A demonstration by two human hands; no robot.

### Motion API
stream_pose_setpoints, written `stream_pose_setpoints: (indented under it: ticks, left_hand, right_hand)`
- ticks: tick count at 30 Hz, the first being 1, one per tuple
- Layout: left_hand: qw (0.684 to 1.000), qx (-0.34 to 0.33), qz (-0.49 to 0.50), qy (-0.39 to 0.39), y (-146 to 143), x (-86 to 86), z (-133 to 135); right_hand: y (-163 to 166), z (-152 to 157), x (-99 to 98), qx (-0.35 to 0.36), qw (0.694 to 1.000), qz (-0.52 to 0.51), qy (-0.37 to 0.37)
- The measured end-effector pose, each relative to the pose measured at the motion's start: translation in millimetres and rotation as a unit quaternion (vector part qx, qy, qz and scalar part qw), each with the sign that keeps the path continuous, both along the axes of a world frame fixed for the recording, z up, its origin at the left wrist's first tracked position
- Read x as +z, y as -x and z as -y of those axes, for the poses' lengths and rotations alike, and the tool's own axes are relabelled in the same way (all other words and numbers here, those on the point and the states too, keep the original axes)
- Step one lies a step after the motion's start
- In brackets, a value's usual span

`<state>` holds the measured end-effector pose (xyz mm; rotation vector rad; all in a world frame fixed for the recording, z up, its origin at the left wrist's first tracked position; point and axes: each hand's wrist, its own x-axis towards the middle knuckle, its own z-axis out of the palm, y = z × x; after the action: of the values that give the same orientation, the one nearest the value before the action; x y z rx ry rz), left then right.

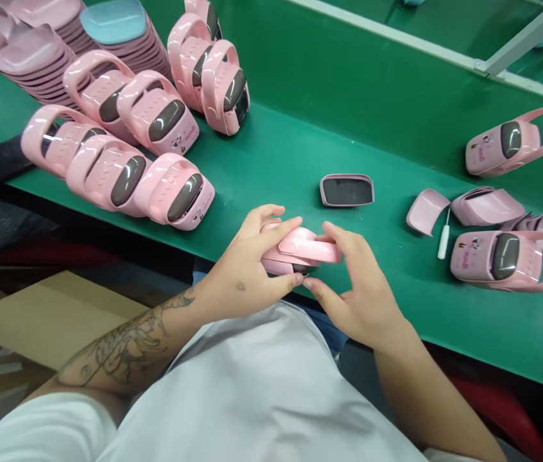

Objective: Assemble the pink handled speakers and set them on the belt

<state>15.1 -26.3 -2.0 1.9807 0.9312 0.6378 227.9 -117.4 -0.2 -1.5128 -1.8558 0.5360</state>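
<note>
Near the table's front edge, a pink plastic housing with a loop handle (300, 245) is held between my hands. My left hand (252, 256) wraps its left side, fingers over the top and thumb along the lower edge. My right hand (361, 282) grips the handle end, with its thumb at the near lower edge close to my left thumb. Part of a dark window shows at the underside; my fingers hide the rest. Just beyond lies a pink-rimmed piece with a dark face (348, 191), touched by neither hand.
Several similar pink housings (175, 192) stand at the left, by stacked pink panels (35, 54) and a blue panel (113, 22). At the right are a white-handled screwdriver (443, 242), a curved pink panel (426, 212) and more housings (512, 260). A green wall (348, 90) rises behind.
</note>
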Motion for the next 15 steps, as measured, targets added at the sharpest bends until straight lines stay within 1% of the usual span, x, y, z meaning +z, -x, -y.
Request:
stream_pose_setpoints:
  ticks: [2, 3, 7, 11, 15]
  left_hand:
    - [0.999, -0.014, -0.020, 0.026, 0, 1.5, 2]
    - [0.999, -0.018, -0.027, 0.038, -1, 2.6, 3]
    - [0.997, -0.025, -0.047, 0.052, -1, 7.9, 5]
    - [0.996, -0.055, -0.058, 0.039, 0, 10.3, 5]
    - [0.998, -0.059, -0.035, 0.009, -2, 10.2, 4]
  right_hand:
    - [1, 2, 0.7, 0.015, 0.999, 0.000, 0.040]
    - [2, 3, -0.5, 0.011, 0.998, 0.001, 0.055]
    - [7, 5, -7.1, -0.037, 0.996, 0.010, 0.081]
    - [8, 6, -11.4, -0.057, 0.995, 0.016, 0.078]
    - [8, 7, -17.1, -0.071, 0.996, 0.018, 0.046]
